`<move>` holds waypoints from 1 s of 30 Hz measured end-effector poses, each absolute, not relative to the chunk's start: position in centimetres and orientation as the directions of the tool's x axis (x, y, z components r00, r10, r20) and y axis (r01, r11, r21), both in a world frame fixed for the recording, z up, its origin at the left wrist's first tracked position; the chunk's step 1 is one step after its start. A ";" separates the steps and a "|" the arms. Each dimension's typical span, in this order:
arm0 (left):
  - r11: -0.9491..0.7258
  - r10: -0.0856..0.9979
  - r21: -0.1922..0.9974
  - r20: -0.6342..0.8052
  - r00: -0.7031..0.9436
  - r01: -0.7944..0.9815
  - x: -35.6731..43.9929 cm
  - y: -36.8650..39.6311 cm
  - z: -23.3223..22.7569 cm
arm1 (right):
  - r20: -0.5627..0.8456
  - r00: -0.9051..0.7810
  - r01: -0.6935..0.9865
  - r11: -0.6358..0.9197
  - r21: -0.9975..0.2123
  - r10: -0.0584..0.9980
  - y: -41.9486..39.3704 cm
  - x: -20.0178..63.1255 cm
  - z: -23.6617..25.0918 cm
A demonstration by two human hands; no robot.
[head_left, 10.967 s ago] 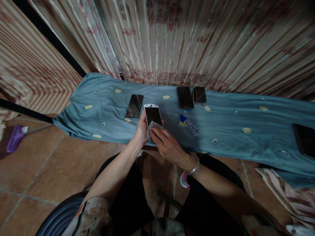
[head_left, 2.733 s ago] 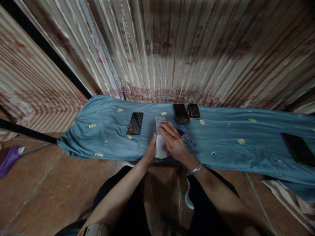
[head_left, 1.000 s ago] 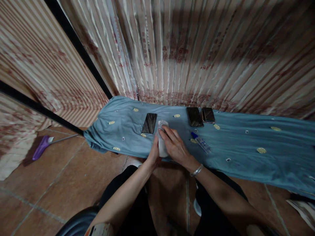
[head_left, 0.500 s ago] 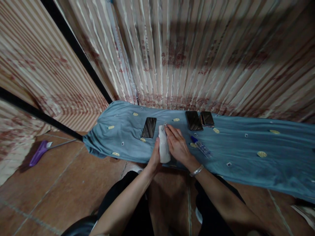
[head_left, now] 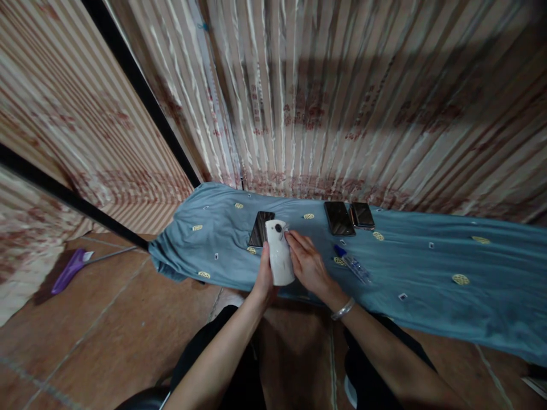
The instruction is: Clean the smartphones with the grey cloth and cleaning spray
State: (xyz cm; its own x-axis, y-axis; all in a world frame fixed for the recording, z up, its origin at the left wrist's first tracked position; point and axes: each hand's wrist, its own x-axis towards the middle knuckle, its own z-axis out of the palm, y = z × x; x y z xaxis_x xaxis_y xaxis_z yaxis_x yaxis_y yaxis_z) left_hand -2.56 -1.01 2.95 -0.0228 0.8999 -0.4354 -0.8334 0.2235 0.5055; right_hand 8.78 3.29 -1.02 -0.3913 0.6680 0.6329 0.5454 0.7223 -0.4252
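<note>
A white phone [head_left: 281, 259] is held up with its back and round dark camera lens facing me. My left hand [head_left: 264, 276] grips it along its left edge, the thumb lying against that side. The fingers of my right hand [head_left: 310, 262] are pressed together at the phone's upper right, beside the lens. A small pale scrap shows at their tips, too small to name. Partly behind the white phone lies a dark phone [head_left: 259, 229] on the blue cloth [head_left: 231, 250]. A clear bottle with a blue cap [head_left: 355, 266] lies right of my right hand.
Farther right on the cloth are another dark phone [head_left: 339, 218] and a small stack of dark phones [head_left: 363, 216]. A striped curtain [head_left: 290, 114] hangs behind. Black poles [head_left: 145, 97] slant at the left, and a purple broom [head_left: 69, 270] lies on the tiled floor.
The white phone has turned, so its back and lens now face me more fully, and it covers part of the dark phone. My right fingertips stay at its upper edge.
</note>
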 end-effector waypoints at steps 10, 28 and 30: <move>0.201 0.868 0.497 -0.489 -0.082 -0.844 -4.4 -0.4 3.5 | 0.644 -0.523 0.498 0.813 -0.300 0.558 1.1 8.3 -0.3; 0.171 0.861 0.452 -0.500 -0.090 -0.875 -6.2 0.1 3.7 | 0.669 -0.612 0.415 0.892 -0.182 0.421 -2.4 7.7 0.2; 0.210 0.865 0.454 -0.498 -0.051 -0.866 -6.1 0.0 3.5 | 0.652 -0.640 0.407 0.899 -0.162 0.407 -2.7 7.7 0.2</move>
State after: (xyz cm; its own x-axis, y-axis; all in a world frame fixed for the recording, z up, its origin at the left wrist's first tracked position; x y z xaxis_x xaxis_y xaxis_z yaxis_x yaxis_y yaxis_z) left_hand -6.07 0.03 3.50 -0.0513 0.8654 -0.4984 -0.8660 0.2100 0.4538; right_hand 7.65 -2.75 0.18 -0.6397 0.4072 0.6519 0.4072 0.8989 -0.1619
